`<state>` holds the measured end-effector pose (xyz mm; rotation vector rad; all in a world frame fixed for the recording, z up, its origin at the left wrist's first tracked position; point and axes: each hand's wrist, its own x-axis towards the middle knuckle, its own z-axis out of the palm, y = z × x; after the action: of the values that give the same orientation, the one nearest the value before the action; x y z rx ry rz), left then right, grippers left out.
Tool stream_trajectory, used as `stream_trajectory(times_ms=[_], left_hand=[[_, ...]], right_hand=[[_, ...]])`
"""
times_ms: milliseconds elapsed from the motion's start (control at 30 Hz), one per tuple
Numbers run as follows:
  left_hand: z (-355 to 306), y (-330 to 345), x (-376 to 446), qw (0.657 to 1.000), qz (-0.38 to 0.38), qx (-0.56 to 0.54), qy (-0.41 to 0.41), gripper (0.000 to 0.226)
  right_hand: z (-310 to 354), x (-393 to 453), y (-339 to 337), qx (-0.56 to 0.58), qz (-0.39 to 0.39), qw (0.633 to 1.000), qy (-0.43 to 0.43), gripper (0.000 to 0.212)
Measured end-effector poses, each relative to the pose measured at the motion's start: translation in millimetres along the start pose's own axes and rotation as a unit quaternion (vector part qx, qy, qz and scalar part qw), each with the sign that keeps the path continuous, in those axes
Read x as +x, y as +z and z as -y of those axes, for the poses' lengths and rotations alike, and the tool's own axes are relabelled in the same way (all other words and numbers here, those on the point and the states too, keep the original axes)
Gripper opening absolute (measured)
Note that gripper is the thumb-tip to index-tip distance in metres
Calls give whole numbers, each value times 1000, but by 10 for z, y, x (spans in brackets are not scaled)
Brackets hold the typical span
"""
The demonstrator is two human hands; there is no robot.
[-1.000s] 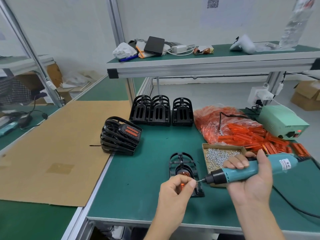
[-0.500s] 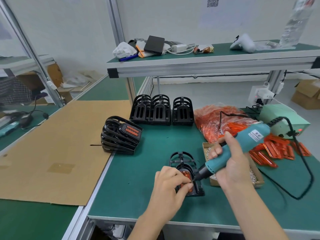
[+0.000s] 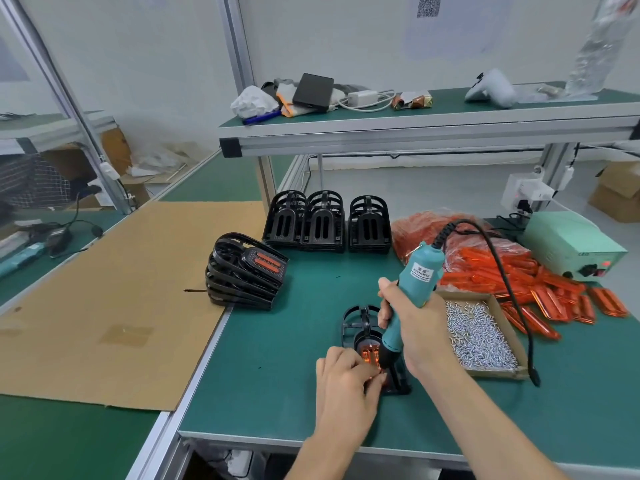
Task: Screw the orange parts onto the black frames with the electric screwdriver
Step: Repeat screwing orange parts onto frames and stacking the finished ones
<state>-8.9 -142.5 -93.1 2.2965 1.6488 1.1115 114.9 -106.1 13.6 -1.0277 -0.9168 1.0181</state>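
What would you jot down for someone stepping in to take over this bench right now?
Right hand: grips the screwdriver near upright, tip down on the orange part in the frame at the front.
Left hand: fingers curled on the frame's near end, steadying it.
Supplies: screw tray to the right, loose orange parts beyond it, three stacks of bare frames at the back.
Done: a finished stack on the left, orange showing on top.
Left: finish this screw, then fit the bare frames.
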Motion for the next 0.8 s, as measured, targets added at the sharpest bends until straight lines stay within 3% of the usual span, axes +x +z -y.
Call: stream_trajectory(times_ms=[200,433,600,800], left_hand=[[49,34,-30,1000,-8,-6,10,7],[79,50,-59,1000,-25,-9,14,6],[86,55,-74,999,-32,-14,2,9],[128,68,-111,1000,-15,-15,-13,13]], right_hand=[[-33,20,7,-9,17,1000,0,29],[-70,-26,75,-66,97,993,-14,50],[-108,-56,106,-96,156,983,-22,41],[-110,-36,59,-80,150,985,-21,37]])
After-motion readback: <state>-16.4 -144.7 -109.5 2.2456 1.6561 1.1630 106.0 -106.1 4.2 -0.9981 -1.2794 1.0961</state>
